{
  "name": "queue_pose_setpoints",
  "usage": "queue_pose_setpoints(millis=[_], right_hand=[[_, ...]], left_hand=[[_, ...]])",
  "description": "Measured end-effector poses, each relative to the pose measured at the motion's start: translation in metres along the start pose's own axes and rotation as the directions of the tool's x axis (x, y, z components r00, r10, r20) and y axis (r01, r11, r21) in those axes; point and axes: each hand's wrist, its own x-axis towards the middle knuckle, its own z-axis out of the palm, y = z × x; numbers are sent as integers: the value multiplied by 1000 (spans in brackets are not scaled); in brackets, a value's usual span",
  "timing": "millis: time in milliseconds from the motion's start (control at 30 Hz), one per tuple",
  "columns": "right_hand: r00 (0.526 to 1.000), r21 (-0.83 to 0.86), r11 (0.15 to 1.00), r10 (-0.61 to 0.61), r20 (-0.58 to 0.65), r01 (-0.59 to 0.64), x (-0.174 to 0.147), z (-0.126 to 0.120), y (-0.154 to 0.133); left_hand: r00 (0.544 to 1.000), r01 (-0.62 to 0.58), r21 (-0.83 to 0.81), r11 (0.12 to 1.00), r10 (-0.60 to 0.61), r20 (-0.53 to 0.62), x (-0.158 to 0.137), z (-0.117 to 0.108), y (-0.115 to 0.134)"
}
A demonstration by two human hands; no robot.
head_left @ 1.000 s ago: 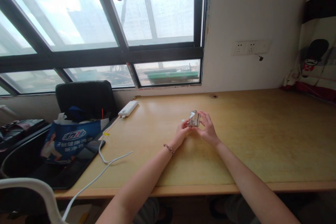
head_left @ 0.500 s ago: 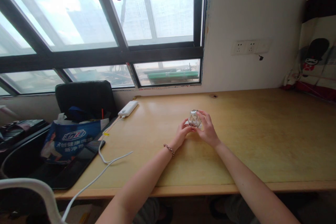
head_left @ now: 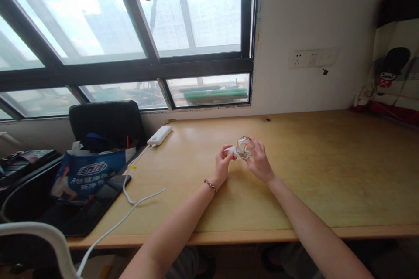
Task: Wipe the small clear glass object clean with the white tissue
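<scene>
Across the upper left, one dark-framed window [head_left: 203,68] is filling much of the wall [head_left: 284,17]; below it, one wooden desk [head_left: 327,170] is stretching out under both your hands; at the far right, one patterned curtain [head_left: 393,91] is hanging; to the left, one black chair [head_left: 108,111] is standing beside the desk, and one blue printed bag [head_left: 91,172] is sitting in front of its backrest; one white cable [head_left: 118,222] is trailing over the desk's left part; on the wall, three plates [head_left: 313,59] are sitting in one row, two of them showing socket holes; over the middle of the desk, your two hands are facing each other closely; your right hand [head_left: 259,161] is gripping the right side of one clear glass [head_left: 242,144], which is showing you a round outline between your hands; one white power bank [head_left: 160,135] is lying near the desk's left edge; your left hand [head_left: 222,163] is pinching one small white piece [head_left: 231,151] just left of the glass; whether they are touching, I cannot tell; one bracelet [head_left: 210,186] is circling your left wrist.
</scene>
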Motion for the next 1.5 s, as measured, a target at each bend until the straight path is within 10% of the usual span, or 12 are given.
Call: queue_pose_setpoints(millis=[233,733,967,1200,1500], right_hand=[[998,-12,1000,-18,65,19,-2,6,5],[984,54,989,-145,104,140,-3,4,-5],[981,52,990,-134,137,128,-6,5,-6],[989,81,994,-85,121,76,-6,2,-8],[989,330,932,135,57,-146,-1,5,-8]], left_hand=[[956,-192,221,956,233,-178,-2,4,5],[862,-505,647,571,371,346,-8,4,19],[947,-320,595,737,247,203,-6,8,16],[994,7,155,988,-24,110,0,9,6],[941,331,-376,865,-277,193,2,11,2]])
